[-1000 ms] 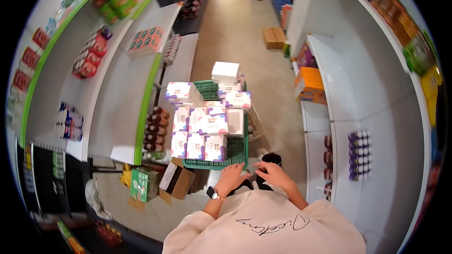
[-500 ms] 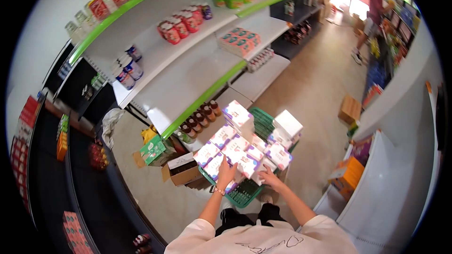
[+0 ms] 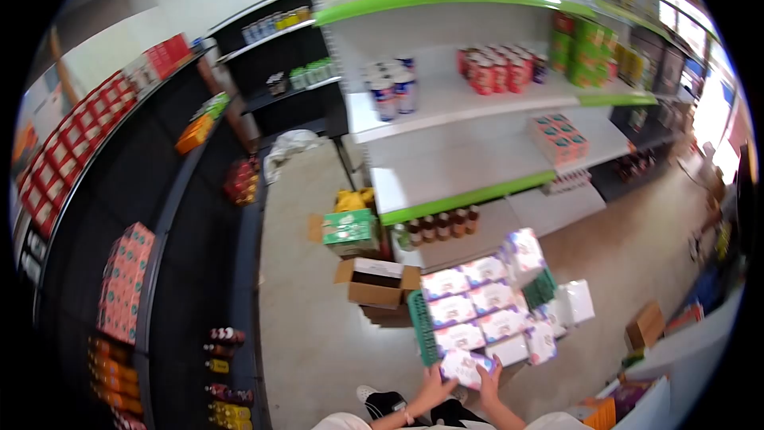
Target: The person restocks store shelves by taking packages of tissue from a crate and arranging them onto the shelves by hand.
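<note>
Between my left hand [image 3: 432, 392] and my right hand [image 3: 489, 385] is a white tissue pack [image 3: 464, 369] with purple and orange corners. My fingers close on its two ends, at the near side of the load. Just beyond it, more white tissue packs [image 3: 452, 310] lie in rows in a green plastic basket [image 3: 422, 326]. One pack [image 3: 525, 251] stands higher at the basket's far right corner, and others sit along the right side. The packs hide most of the basket's inside.
A white shelf unit [image 3: 461, 155] with green edging holds cans, boxes and bottles [image 3: 442, 227]. Left of the basket stand an open cardboard box [image 3: 376, 283] and a green carton [image 3: 348, 229]. Dark shelves [image 3: 187, 271] with drinks run along the left. A brown box [image 3: 646, 324] is at right.
My view has swung left, so the shelves appear further right. My hands, earlier spread over packs in the basket, now hold one pack between them at the near side.
</note>
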Tool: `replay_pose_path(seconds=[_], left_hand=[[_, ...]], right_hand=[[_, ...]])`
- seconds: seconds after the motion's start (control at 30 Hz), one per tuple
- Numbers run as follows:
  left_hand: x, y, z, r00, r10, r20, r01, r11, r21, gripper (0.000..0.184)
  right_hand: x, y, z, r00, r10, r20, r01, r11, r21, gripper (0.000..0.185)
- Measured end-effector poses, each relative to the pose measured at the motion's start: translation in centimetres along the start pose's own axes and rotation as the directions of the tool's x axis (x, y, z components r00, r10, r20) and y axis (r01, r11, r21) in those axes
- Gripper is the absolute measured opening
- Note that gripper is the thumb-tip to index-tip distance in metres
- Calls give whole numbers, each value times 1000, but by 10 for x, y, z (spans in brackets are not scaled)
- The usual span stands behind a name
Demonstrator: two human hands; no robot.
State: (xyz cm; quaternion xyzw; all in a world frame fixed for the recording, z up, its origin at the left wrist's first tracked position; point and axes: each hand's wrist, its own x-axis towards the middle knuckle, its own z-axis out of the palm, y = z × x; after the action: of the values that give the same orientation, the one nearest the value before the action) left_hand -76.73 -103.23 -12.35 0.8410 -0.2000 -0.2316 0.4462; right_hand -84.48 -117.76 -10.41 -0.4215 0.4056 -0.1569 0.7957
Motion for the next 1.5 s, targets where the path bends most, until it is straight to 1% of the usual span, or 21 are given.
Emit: replay_pose_path(seconds=[0.03, 0.1, 0.13, 0.17, 0.23, 0.27, 0.3, 0.37, 0.47, 0.6, 0.7, 0.83, 0.93, 1.03, 1.07, 1.2, 1.3, 1.37, 1.43, 1.47, 1.5], left_hand=[[-18, -6, -7, 1000, -23, -13, 23, 1000, 14, 73], [-43, -18, -40, 982, -129, 137, 151, 974, -170, 66], [-53, -46, -50, 984, -97, 148, 109, 991, -74, 63], [-57, -54, -69, 975, -107, 196, 138, 978, -154, 63], [-68, -53, -122, 949, -105, 296, 202, 926, -319, 62], [-76, -46, -151, 968, -136, 213, 192, 944, -268, 64], [-86, -60, -160, 976, -215, 16, 216, 975, -52, 68], [-93, -57, -211, 957, -214, -195, 212, 977, -33, 69], [-105, -50, -305, 900, -285, -331, 267, 959, -99, 71], [-138, -67, -410, 813, -137, -566, 131, 990, -51, 74], [-173, -85, -451, 684, -66, -726, 99, 995, 3, 76], [-230, -98, -473, 554, -75, -829, 187, 982, 36, 83], [-269, -131, -457, 539, -104, -836, 162, 987, -19, 86], [-296, -174, -420, 502, -400, -767, -8, 885, -466, 86], [-303, -182, -407, 477, -461, -748, -19, 846, -533, 83], [-321, -209, -377, 350, -637, -687, -62, 716, -696, 71], [-320, -221, -386, 190, -688, -700, -99, 696, -711, 61], [-317, -229, -409, 121, -707, -697, -120, 687, -717, 61], [-316, -247, -446, 72, -664, -744, -99, 738, -668, 60], [-316, -255, -476, 72, -622, -779, -95, 774, -627, 64], [-317, -256, -494, 70, -599, -798, -90, 793, -603, 68]], right_hand=[[-6, 10, 1, 992, 122, 42, -121, 992, -28, 69], [-15, 27, 12, 969, 222, 109, -208, 970, -130, 69], [-3, 65, 7, 972, 186, 141, -155, 967, -204, 68], [13, 98, 4, 973, 149, 176, -96, 956, -276, 68], [-7, 75, 63, 931, 269, 248, -179, 925, -334, 64], [-20, 64, 97, 911, 305, 279, -194, 912, -362, 64], [-25, 57, 138, 889, 327, 321, -195, 903, -382, 64], [-28, 62, 205, 848, 296, 440, -124, 917, -379, 65], [-33, 70, 311, 732, 313, 605, -126, 935, -332, 67], [-44, 96, 437, 502, 335, 798, -141, 941, -307, 66], [-120, 84, 508, 389, 332, 859, -52, 939, -339, 70], [-177, 118, 531, 249, 455, 855, 17, 881, -473, 75], [-199, 161, 525, 152, 576, 803, 35, 809, -587, 77], [-205, 209, 504, 70, 706, 705, -8, 707, -707, 68], [-210, 217, 501, 38, 767, 640, 5, 640, -768, 64], [-234, 237, 517, -60, 915, 399, 103, 403, -909, 49], [-250, 253, 556, -85, 941, 328, 237, 339, -910, 64], [-246, 285, 590, -210, 910, 358, 326, 410, -852, 77], [-252, 303, 626, -186, 904, 386, 334, 428, -840, 76], [-258, 311, 647, -178, 885, 429, 360, 465, -809, 71], [-269, 312, 668, -212, 856, 472, 301, 517, -801, 59]])
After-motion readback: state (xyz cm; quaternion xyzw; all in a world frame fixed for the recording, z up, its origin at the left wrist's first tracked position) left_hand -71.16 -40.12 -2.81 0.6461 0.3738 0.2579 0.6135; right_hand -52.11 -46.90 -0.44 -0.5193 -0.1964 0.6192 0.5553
